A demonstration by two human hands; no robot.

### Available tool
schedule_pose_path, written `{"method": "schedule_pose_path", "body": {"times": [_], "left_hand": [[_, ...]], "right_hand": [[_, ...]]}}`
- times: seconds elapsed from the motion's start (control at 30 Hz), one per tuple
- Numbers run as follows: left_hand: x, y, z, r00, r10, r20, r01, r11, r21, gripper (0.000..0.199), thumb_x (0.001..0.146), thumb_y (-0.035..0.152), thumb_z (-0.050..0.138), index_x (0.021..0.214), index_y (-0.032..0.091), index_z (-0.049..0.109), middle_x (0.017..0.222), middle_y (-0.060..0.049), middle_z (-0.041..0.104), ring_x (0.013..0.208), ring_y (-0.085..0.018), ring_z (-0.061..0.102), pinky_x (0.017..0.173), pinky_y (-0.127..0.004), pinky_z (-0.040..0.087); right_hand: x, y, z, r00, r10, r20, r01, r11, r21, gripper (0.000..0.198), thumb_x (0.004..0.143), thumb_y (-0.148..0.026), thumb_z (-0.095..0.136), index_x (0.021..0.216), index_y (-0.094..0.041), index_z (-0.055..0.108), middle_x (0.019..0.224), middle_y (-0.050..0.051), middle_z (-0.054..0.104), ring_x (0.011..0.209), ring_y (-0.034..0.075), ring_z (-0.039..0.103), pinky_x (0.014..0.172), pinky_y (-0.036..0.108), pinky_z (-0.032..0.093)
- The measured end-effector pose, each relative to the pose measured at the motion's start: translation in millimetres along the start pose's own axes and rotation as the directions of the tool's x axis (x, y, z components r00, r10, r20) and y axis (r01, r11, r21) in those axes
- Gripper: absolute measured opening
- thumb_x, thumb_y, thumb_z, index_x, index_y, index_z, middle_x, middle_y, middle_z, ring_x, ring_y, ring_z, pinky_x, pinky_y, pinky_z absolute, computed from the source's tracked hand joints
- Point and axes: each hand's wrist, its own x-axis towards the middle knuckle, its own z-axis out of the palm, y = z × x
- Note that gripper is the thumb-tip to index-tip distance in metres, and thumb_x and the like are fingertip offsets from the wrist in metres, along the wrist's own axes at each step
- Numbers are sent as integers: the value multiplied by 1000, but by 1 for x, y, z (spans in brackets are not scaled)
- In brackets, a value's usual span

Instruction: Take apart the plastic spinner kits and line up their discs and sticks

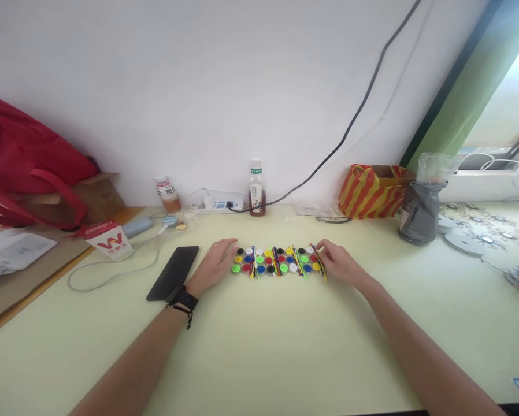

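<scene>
Small round pots with coloured lids (260, 260) stand in three rows on the table, in red, blue, green, yellow, white and black. Thin coloured sticks (277, 263) lie across them in several bundles. Against the left end of the rows rests my left hand (216, 260), open, fingers stretched out. My right hand (335, 261) is at the right end, thumb and fingers closed at the upper part of a bundle of thin sticks (323, 271) in yellow, black and red. The fingertips partly cover the sticks' top ends.
A black phone-like slab (173, 273) lies left of my left forearm. Behind the pots stand a drink bottle (256, 190), a power strip (225, 202) and another bottle (168, 195). A striped bag (372, 190) and a grey bag (419, 214) stand at the right; a red-white box (107, 238) at the left.
</scene>
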Motion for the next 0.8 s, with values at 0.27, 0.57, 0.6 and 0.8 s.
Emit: {"method": "schedule_pose_path", "body": {"times": [0.27,0.57,0.6,0.8], "left_hand": [[-1,-4,0,1000,-10,-6,10,1000,0,52,106,53,35,137,20,61,141,-10,64,135,-26,55,121,-43,38],[2,-32,-2,994,60,90,-73,986,147,48,103,42,36,140,21,60,151,-8,59,148,-28,45,126,-50,34],[2,-33,-1,994,50,98,-65,985,158,49,104,41,35,142,21,59,153,-7,57,150,-28,42,127,-51,33],[2,-33,0,995,24,98,-38,989,145,50,103,41,36,143,23,59,155,-6,56,152,-28,41,127,-51,31]], "right_hand": [[6,18,1,986,41,-159,-53,996,-73,22,97,-28,38,110,-24,55,68,-2,62,61,20,56,60,30,39],[16,65,0,953,-37,-300,-47,962,-268,28,87,-17,46,111,-20,60,120,14,69,115,30,60,98,42,46],[16,65,2,955,-46,-292,-36,962,-270,29,87,-17,46,112,-20,60,122,13,68,117,30,60,99,42,45],[16,50,-2,955,-55,-291,-23,965,-260,12,92,-29,49,89,-22,59,99,11,70,99,28,62,87,39,47]]}}
